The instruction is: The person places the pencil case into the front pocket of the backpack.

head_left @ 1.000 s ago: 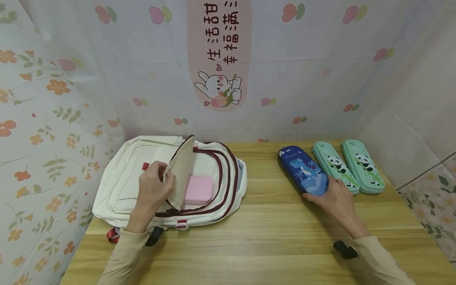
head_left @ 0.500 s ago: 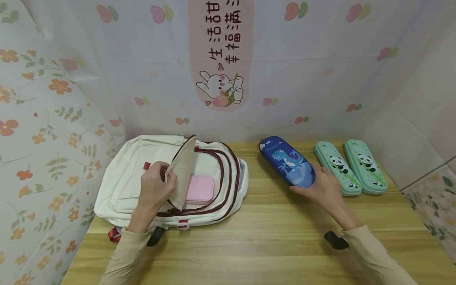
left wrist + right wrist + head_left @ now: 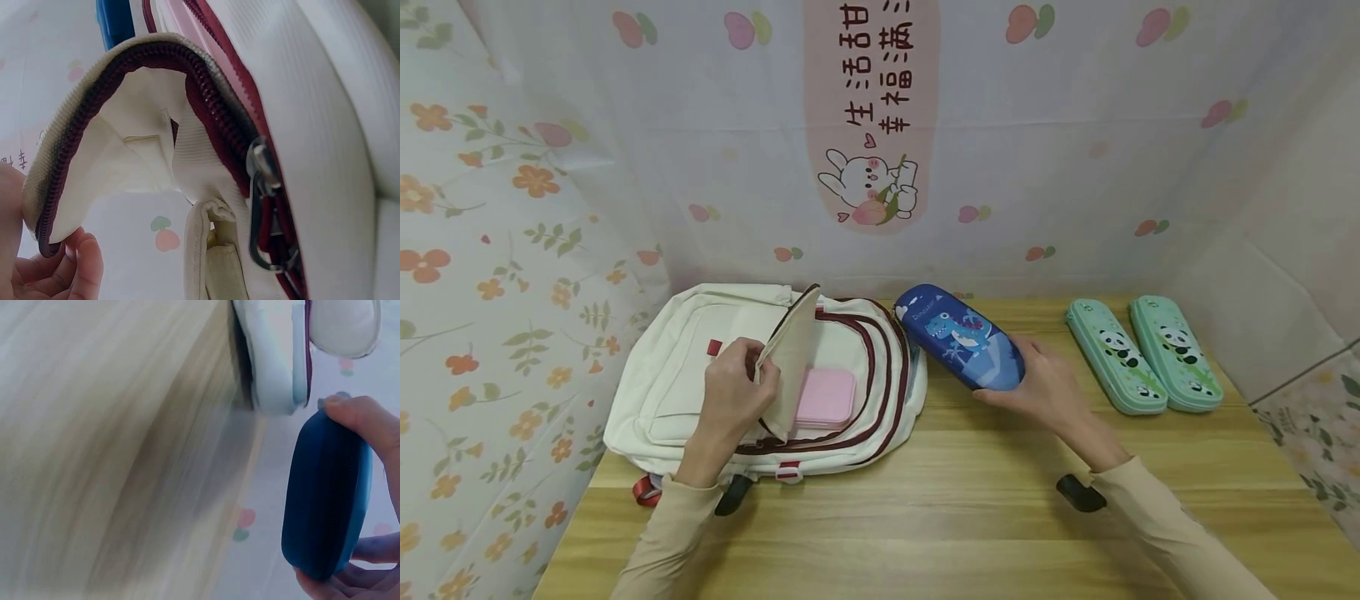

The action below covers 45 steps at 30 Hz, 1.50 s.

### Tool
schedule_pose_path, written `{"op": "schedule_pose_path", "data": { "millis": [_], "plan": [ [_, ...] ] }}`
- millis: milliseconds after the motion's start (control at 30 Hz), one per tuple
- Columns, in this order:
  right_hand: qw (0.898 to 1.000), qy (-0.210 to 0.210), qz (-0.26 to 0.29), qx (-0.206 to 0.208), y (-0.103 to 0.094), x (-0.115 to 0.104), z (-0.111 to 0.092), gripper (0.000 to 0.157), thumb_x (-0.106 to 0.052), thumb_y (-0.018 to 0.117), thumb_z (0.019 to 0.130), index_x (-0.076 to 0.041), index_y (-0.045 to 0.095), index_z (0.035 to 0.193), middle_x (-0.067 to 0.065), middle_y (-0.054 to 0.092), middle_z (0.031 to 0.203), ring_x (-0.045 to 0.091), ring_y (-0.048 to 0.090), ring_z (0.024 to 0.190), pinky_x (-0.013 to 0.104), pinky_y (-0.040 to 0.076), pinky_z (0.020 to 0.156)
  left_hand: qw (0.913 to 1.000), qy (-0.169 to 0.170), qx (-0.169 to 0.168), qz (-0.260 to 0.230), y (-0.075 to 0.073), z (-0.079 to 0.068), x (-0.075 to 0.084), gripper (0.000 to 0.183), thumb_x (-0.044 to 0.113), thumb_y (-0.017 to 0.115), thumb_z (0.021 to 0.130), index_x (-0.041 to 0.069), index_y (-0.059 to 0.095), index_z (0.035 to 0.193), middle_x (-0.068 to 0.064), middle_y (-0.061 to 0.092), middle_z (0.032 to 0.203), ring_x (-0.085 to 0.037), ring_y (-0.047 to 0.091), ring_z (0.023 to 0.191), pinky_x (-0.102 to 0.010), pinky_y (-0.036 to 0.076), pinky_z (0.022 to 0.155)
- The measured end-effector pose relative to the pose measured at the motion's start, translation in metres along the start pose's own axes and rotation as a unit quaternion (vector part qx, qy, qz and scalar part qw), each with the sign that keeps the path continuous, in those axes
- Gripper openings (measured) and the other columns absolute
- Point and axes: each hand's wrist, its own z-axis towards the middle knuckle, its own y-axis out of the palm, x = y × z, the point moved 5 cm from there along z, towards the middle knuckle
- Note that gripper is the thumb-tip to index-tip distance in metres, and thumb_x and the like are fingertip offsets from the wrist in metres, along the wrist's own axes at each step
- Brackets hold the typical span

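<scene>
A cream backpack (image 3: 677, 375) with dark red zippers lies on the table at the left. My left hand (image 3: 733, 392) pinches the edge of its front flap (image 3: 790, 358) and holds it raised; in the left wrist view the flap's zipper edge (image 3: 69, 125) runs between thumb and fingers. Inside the opened pocket lies a pink square case (image 3: 826, 397). My right hand (image 3: 1041, 387) grips the near end of a dark blue dinosaur pencil case (image 3: 958, 337), tilted at the backpack's right side. The right wrist view shows this pencil case (image 3: 325, 494) lifted off the table.
Two mint green panda pencil cases (image 3: 1116, 357) (image 3: 1176, 354) lie side by side at the right of the wooden table (image 3: 940, 517). A patterned curtain (image 3: 737, 167) stands behind, and a floral one (image 3: 497, 333) borders the left.
My right hand has carried the blue pencil case left, away from the panda cases and up to the backpack's right side. The left hand keeps holding the flap in place.
</scene>
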Motion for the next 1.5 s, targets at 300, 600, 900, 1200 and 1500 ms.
{"op": "schedule_pose_path", "data": {
  "millis": [300, 600, 900, 1200, 1500],
  "plan": [
    [0.999, -0.044, 0.007, -0.025, 0.014, -0.033, 0.017, 0.103, -0.050, 0.089, 0.067, 0.003, 0.047, 0.145, 0.031, 0.056, 0.136, 0.046, 0.059, 0.115, 0.060, 0.052, 0.093, 1.0000, -0.002, -0.003, 0.002, 0.002, 0.002, 0.001, 0.009, -0.003, 0.064, 0.078, -0.006, 0.063, 0.086, -0.012, 0.054, 0.064, -0.018, 0.045, 0.057, -0.031, 0.040, 0.053],
    [0.994, -0.093, 0.015, -0.053, 0.035, -0.060, 0.038, 0.099, -0.051, 0.089, 0.066, 0.000, 0.052, 0.143, 0.025, 0.059, 0.136, 0.042, 0.060, 0.118, 0.058, 0.052, 0.096, 1.0000, -0.001, 0.003, 0.001, 0.002, 0.001, 0.003, 0.008, -0.005, 0.064, 0.078, -0.006, 0.064, 0.086, -0.011, 0.056, 0.063, -0.016, 0.046, 0.056, -0.030, 0.039, 0.053],
    [0.989, -0.116, 0.023, -0.088, 0.046, -0.078, 0.060, 0.102, -0.052, 0.090, 0.064, -0.001, 0.053, 0.144, 0.023, 0.059, 0.139, 0.040, 0.059, 0.123, 0.054, 0.051, 0.100, 0.9999, 0.005, 0.010, 0.005, -0.001, 0.001, 0.005, 0.009, -0.005, 0.064, 0.079, -0.008, 0.063, 0.087, -0.013, 0.055, 0.064, -0.018, 0.046, 0.057, -0.033, 0.040, 0.052],
    [0.980, -0.148, 0.028, -0.129, 0.054, -0.098, 0.076, 0.101, -0.047, 0.091, 0.065, -0.002, 0.051, 0.145, 0.023, 0.057, 0.141, 0.039, 0.057, 0.127, 0.052, 0.049, 0.105, 0.9993, 0.018, 0.031, -0.004, -0.003, 0.001, 0.006, 0.009, -0.007, 0.063, 0.079, -0.008, 0.063, 0.088, -0.013, 0.055, 0.066, -0.020, 0.048, 0.058, -0.031, 0.039, 0.053],
    [0.971, -0.171, 0.023, -0.167, 0.064, -0.117, 0.091, 0.105, -0.043, 0.092, 0.066, 0.001, 0.045, 0.149, 0.025, 0.052, 0.144, 0.040, 0.052, 0.131, 0.053, 0.046, 0.108, 0.9990, 0.024, 0.035, -0.013, -0.004, 0.001, 0.008, 0.009, -0.008, 0.063, 0.080, -0.009, 0.062, 0.089, -0.014, 0.055, 0.066, -0.021, 0.049, 0.058, -0.030, 0.039, 0.052]
  ]
}}
